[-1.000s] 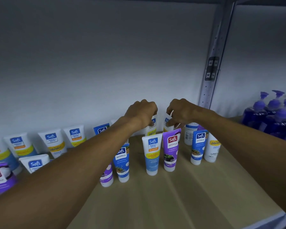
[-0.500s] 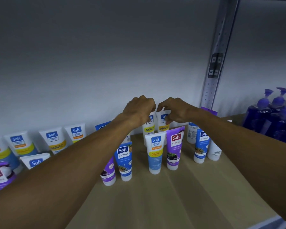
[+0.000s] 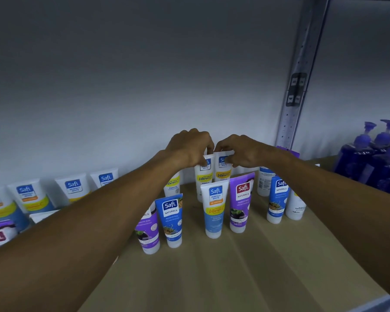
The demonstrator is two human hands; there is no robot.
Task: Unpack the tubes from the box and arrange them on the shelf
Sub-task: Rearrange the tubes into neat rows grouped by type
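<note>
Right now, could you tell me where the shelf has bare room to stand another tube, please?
The widest bare patch is the shelf board in front of the blue Naturals tube, oil-control tube and purple Naturals tube, out to the front edge. A narrow gap lies right of that purple tube. The back wall row is crowded.

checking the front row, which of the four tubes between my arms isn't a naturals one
The white-and-light-blue tube, third from the left: it reads Perfect White, Oil Control; the other three are blue or purple Naturals tubes.
</note>
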